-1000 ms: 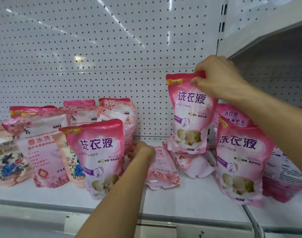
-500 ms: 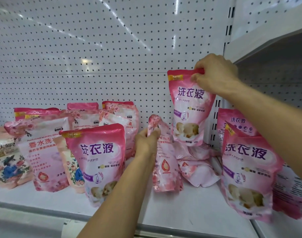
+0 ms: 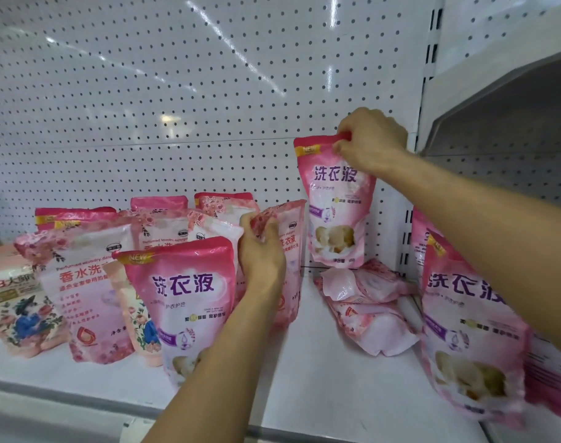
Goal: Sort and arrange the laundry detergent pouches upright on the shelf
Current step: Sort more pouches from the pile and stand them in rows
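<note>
Since half a second ago, the rose-print pouch (image 3: 287, 247) in the left hand (image 3: 260, 251) has swung up to stand on the shelf (image 3: 311, 378), now close against the standing pouches (image 3: 180, 302) at its 9 o'clock. Left fingers curl round its top corner. At 2 o'clock from it, the right hand (image 3: 370, 140) pinches the top edge of a pink pouch (image 3: 335, 206), holding it above two fallen pouches (image 3: 367, 308). Another upright pouch (image 3: 467, 343) stands at 4 o'clock.
</note>
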### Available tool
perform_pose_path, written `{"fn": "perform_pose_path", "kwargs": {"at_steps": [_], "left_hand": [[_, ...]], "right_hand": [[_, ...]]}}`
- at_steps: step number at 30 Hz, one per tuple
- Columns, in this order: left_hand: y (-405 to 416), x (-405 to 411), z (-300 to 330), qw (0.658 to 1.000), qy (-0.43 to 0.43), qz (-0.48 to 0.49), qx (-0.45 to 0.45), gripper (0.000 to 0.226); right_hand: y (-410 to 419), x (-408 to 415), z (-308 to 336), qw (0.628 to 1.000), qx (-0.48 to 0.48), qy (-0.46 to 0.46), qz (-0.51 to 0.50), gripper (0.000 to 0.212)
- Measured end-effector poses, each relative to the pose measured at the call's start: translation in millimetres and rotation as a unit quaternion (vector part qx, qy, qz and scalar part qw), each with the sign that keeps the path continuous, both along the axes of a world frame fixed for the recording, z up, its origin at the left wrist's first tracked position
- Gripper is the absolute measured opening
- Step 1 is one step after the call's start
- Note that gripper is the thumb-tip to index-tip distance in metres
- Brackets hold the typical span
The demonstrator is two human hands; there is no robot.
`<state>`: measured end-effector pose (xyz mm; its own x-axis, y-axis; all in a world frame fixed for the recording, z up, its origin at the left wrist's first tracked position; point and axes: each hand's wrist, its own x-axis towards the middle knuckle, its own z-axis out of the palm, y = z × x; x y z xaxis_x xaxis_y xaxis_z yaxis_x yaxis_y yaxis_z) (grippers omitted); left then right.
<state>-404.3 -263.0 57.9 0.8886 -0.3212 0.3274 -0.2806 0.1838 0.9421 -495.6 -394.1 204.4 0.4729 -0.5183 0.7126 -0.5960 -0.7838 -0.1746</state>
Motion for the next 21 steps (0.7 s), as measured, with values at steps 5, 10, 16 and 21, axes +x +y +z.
{"fn": "perform_pose_path", "kwargs": {"at_steps": [5, 10, 16, 21], "left_hand": [[6, -2, 5, 0.997, -0.078, 0.014, 0.001, 0.025], [12, -13, 11, 0.854, -0.446, 0.13, 0.236, 0.05], [9, 0, 68, 0.68, -0.574, 0.109, 0.443, 0.035], [3, 36, 100, 0.65, -0.443, -0.012, 0.617, 0.028]], "right_hand": [[0, 34, -8, 1.0, 0.009, 0.005, 0.007, 0.015], [-6, 48, -15, 1.0, 0.019, 0.002, 0.009, 0.014], [-17, 42, -15, 0.999, 0.044, -0.001, 0.009, 0.011], [-20, 40, -18, 0.997, 0.067, 0.004, 0.028, 0.01]]}}
